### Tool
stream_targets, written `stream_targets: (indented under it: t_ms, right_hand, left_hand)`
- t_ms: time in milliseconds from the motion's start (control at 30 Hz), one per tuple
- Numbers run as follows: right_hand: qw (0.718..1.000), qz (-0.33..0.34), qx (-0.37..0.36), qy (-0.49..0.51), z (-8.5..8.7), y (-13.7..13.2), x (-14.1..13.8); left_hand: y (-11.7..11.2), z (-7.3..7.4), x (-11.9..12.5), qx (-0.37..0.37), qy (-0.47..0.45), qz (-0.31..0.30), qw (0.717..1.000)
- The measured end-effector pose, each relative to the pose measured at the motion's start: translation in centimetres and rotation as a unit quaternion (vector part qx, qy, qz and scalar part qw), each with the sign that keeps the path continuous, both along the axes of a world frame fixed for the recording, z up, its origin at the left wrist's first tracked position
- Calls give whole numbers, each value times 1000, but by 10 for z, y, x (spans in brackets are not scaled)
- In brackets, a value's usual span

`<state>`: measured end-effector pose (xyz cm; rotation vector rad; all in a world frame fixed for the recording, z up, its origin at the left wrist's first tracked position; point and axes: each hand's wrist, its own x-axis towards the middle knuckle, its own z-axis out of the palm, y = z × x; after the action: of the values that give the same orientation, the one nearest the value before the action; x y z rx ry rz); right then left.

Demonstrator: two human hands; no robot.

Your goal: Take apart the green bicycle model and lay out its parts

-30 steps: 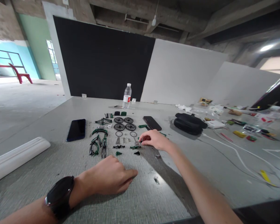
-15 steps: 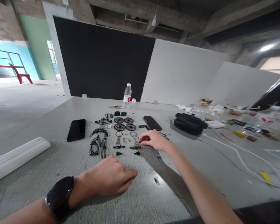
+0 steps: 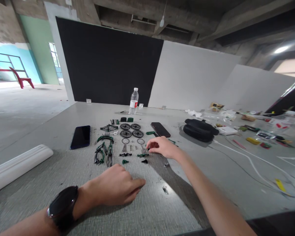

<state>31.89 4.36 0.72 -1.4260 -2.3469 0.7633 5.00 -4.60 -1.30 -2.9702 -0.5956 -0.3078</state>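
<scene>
A: On the table (image 3: 64,170), how is everything laid out?

B: In rows, so each piece can be seen and reached: two phones (image 3: 80,136), one bottle (image 3: 134,100), four wheels (image 3: 130,129).

A: And the hands?

B: The left hand (image 3: 115,186) is rested flat, loosely curled, holding nothing. The right hand (image 3: 162,147) is reached to a small part (image 3: 144,150) beside the green pieces, fingertips drawn together; whether it is gripped cannot be told.

A water bottle (image 3: 133,100) stands at centre frame; a dark phone (image 3: 80,136) lies left, a black pouch (image 3: 199,130) right, a white roll (image 3: 17,165) far left.
</scene>
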Motion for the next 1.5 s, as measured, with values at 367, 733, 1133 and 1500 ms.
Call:
stream_targets:
  t_ms: [367, 733, 1133, 1500]
  right_hand:
    - [994, -61, 87, -12, 2, 2, -1]
    - [994, -10, 109, 2, -2, 5, -12]
    - [994, -8, 110, -23, -6, 10, -3]
    - [992, -26, 125, -8, -9, 11, -1]
  left_hand:
    - [0, 0, -1, -2, -3, 0, 1000]
    - [1, 1, 0, -9, -1, -1, 1000]
    - [-1, 3, 0, -2, 14, 5, 1000]
    - [-1, 3, 1, -1, 27, 11, 1000]
